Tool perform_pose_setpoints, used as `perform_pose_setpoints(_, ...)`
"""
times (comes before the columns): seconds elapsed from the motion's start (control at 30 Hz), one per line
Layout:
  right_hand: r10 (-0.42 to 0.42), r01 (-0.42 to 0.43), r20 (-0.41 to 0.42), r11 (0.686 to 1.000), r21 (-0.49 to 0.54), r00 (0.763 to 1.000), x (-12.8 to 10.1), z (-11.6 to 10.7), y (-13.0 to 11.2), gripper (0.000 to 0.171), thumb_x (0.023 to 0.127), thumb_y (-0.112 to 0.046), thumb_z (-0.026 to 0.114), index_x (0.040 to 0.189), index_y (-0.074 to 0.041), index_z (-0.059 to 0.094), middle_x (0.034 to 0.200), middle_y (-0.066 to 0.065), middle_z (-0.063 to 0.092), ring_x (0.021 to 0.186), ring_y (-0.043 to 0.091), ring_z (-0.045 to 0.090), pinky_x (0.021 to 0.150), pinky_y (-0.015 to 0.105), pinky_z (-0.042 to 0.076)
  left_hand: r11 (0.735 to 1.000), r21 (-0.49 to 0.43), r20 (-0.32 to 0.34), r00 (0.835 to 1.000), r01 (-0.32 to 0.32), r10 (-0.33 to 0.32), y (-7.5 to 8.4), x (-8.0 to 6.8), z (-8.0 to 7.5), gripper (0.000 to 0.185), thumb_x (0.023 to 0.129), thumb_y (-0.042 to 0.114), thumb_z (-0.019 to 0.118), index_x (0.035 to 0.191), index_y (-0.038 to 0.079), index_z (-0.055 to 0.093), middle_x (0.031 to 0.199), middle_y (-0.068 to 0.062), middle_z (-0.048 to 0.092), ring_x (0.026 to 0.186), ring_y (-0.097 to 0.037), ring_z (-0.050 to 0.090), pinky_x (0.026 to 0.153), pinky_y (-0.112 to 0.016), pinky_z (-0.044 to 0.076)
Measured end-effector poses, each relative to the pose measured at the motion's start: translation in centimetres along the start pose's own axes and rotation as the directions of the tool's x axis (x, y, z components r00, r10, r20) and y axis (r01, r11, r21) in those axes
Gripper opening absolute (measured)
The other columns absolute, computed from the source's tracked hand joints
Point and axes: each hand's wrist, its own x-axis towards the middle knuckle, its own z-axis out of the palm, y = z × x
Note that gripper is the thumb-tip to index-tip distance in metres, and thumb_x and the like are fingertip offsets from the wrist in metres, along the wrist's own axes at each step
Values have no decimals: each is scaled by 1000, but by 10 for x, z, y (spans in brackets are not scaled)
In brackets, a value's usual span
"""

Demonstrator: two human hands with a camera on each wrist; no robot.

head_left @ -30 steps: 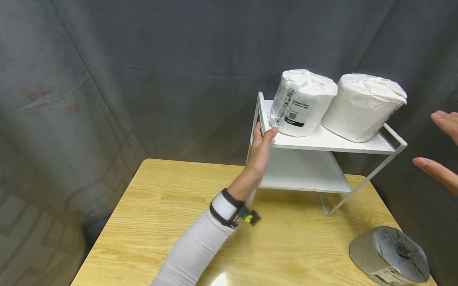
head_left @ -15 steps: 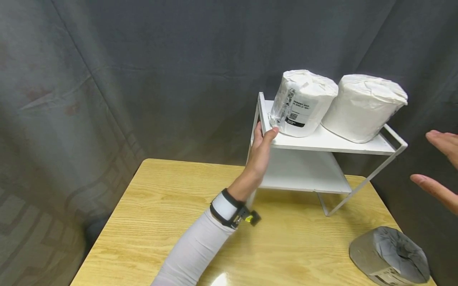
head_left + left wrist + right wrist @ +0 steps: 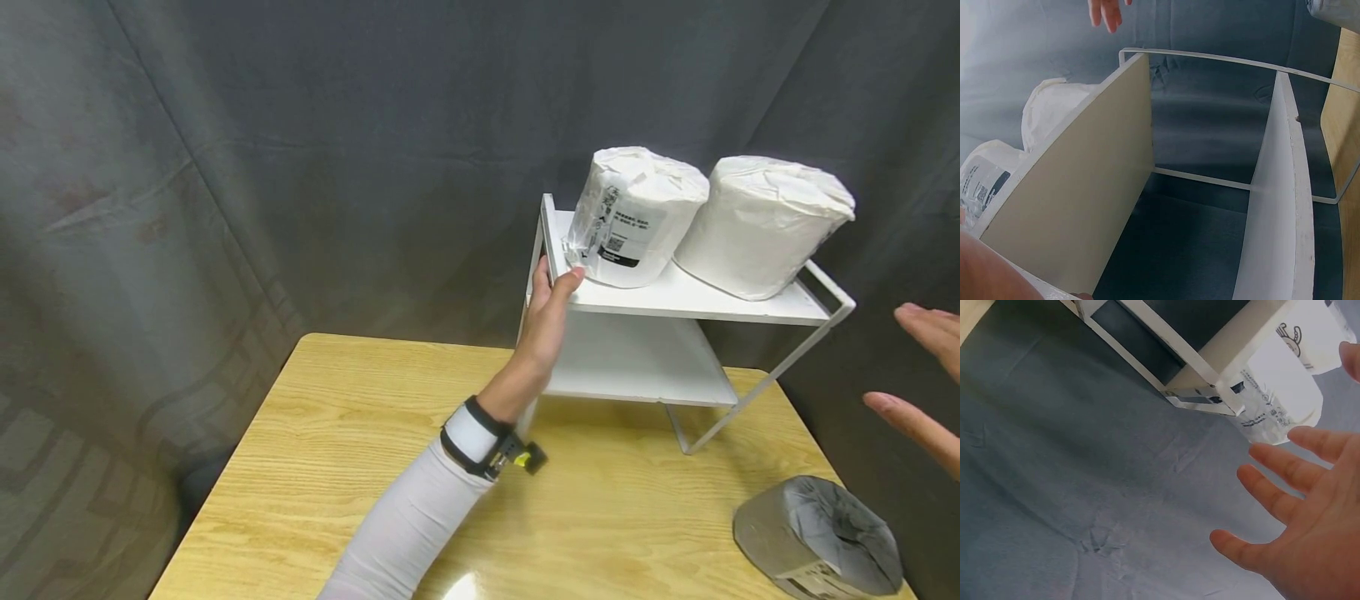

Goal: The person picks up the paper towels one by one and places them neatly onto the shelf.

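A white two-tier rack [image 3: 637,354] stands at the back right of the wooden table. My left hand [image 3: 542,329] grips the left end of its top shelf, the thumb over the front corner and the fingers outside the frame. On that shelf are two white wrapped paper rolls, a printed one [image 3: 637,218] beside my left thumb and a plainer-sided one [image 3: 765,227] to its right. My right hand [image 3: 1319,515] is held in the air right of the rack, fingers spread and thumb apart, holding nothing. A grey-wrapped paper roll [image 3: 813,533] sits below it.
The grey roll stands by the right edge of the wooden table [image 3: 360,433]. A dark grey curtain [image 3: 390,167] hangs behind the table. The rack's lower shelf [image 3: 1275,206] bears nothing in view.
My right hand has moved down along the right edge of the head view, fingers still spread. My left hand, the rack and the rolls have stayed in place.
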Motion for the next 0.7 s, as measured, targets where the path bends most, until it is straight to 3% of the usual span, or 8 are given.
perform_pose_setpoints(0.2,-8,9,25,1000,-20,1000,-16,4,8,101,100,-80,33,165,-3,32,170,24,31,160,41,22,132,54,10,1000,16,-3,1000,5,-5,-1,0,-1,85,99,50,53,171,22,18,173,-5,30,159,-24,26,130,-50,19)
perform_pose_setpoints(0.43,-11,11,18,1000,-5,1000,-30,12,16,97,102,-75,39,162,1,37,162,34,38,156,48,28,131,56,13,1000,13,10,1000,-5,5,-1,1,-1,82,100,50,52,171,24,19,173,-3,31,159,-23,27,129,-52,19)
perform_pose_setpoints(0.6,-56,59,-54,996,70,997,-33,19,18,103,97,-80,43,154,6,47,144,45,49,152,48,37,131,37,16,1000,11,18,1000,-8,8,-1,0,-1,82,101,50,52,171,24,18,174,-3,29,159,-23,26,129,-52,19)
perform_pose_setpoints(0.7,-87,93,-79,992,84,993,-35,22,19,105,95,-82,44,152,7,50,139,46,52,150,47,40,129,32,17,1000,12,11,1000,-7,7,-1,0,-1,82,100,50,52,171,24,19,173,-3,31,159,-23,27,129,-52,19)
